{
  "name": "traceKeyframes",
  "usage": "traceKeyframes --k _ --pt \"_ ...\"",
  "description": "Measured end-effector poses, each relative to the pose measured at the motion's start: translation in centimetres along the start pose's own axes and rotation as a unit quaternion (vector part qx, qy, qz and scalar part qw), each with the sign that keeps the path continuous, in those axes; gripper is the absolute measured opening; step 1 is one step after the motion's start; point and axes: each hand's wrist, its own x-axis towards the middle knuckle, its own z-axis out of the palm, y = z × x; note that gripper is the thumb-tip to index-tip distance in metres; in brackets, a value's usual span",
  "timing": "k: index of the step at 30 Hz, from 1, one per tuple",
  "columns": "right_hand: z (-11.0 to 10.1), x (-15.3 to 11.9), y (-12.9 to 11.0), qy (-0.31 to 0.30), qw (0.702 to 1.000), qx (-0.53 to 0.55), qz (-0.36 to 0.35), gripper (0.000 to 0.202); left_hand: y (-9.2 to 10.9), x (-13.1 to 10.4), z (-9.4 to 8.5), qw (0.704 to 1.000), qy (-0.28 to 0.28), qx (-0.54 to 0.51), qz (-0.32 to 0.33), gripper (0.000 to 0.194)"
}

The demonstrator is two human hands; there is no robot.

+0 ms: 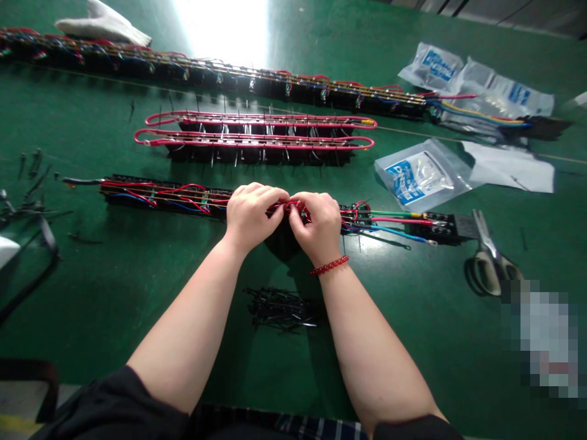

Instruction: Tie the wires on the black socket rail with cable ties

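A long black strip assembly with red, blue and yellowish wires lies across the green table. My left hand and my right hand meet over its middle, fingertips almost touching. Both hands are closed in a pinch on a red wire of the strip. The fingers hide part of the strip beneath them. Green, red and blue leads run from its right end. Below my hands sits a pile of black cable ties.
Behind are two red-looped assemblies and a longer wired strip. A white glove lies back left. Plastic bags and scissors are at the right, loose black ties at the left.
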Motion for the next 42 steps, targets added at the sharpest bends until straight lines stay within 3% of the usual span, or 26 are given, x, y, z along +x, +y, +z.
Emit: traceKeyframes --k 42 --pt "0.03 -0.04 0.21 0.0 1.0 0.001 -0.026 0.008 0.12 0.12 -0.06 1.0 -0.002 0.002 -0.01 0.007"
